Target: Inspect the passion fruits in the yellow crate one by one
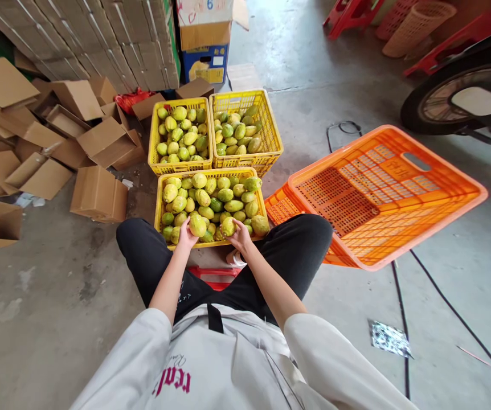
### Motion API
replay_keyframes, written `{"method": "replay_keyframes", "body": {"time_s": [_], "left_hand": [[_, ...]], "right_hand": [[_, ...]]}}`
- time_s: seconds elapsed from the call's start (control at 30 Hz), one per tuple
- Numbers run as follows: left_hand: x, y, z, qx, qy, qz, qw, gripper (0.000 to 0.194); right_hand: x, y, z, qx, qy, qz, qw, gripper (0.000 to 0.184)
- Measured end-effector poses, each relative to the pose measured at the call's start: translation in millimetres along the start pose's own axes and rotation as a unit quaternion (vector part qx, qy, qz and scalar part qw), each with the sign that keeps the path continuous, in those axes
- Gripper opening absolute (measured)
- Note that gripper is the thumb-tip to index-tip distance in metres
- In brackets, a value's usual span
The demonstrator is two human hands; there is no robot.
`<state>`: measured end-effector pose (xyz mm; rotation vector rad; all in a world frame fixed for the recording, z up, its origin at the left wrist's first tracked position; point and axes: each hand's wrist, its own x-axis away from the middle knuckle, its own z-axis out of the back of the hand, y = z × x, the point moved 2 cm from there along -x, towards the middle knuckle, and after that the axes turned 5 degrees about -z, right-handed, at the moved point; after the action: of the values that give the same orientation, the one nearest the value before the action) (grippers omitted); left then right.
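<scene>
My left hand [187,233] is closed around a yellow-green papaya [197,225]. Another yellowish papaya [228,226] rests in the curled fingers of my right hand [240,236]. Both hands are over the near edge of a yellow crate [158,200], which stands between my knees and is full of mottled green and yellow papayas. Directly behind it are a second yellow crate [180,167] at the left and a third [266,149] at the right, both holding more of the same fruit.
An orange crate [416,228] leans tilted at my right, its inside showing. Small cardboard boxes [100,191] lie heaped on the left before stacked cartons [113,40]. Black cables [450,310] cross the floor at right. A motorbike wheel [437,102] and red stools [350,17] stand farther back.
</scene>
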<state>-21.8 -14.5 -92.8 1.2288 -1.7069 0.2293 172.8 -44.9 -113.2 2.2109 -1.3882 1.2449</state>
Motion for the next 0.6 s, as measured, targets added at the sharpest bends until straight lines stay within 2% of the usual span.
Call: {"method": "replay_keyframes", "body": {"time_s": [0.07, 0.23, 0.4, 0.5, 0.6], "left_hand": [[3.6, -2.2, -3.7, -0.031, -0.008, 0.002, 0.999, 0.027], [12.5, -12.6, -5.8, -0.075, -0.011, 0.04, 0.996, 0.026], [14.9, -18.4, -6.2, -0.095, -0.029, 0.084, 0.991, 0.035], [12.7, -17.2, -6.1, -0.095, -0.027, 0.075, 0.992, 0.038], [8.2, -13.6, -1.2, -0.087, 0.012, 0.042, 0.995, 0.037]], "right_hand": [[2.2, -0.7, -1.4, 0.001, -0.01, -0.002, 1.0, 0.005], [6.1, -0.6, -5.3, -0.006, -0.019, -0.03, 0.999, 0.022], [8.1, 2.3, -5.3, -0.001, -0.026, -0.03, 0.999, 0.011], [7.5, 3.2, -4.6, 0.032, 0.003, -0.01, 0.999, 0.008], [5.6, 3.3, -4.7, 0.055, 0.031, 0.007, 0.998, 0.017]]}}
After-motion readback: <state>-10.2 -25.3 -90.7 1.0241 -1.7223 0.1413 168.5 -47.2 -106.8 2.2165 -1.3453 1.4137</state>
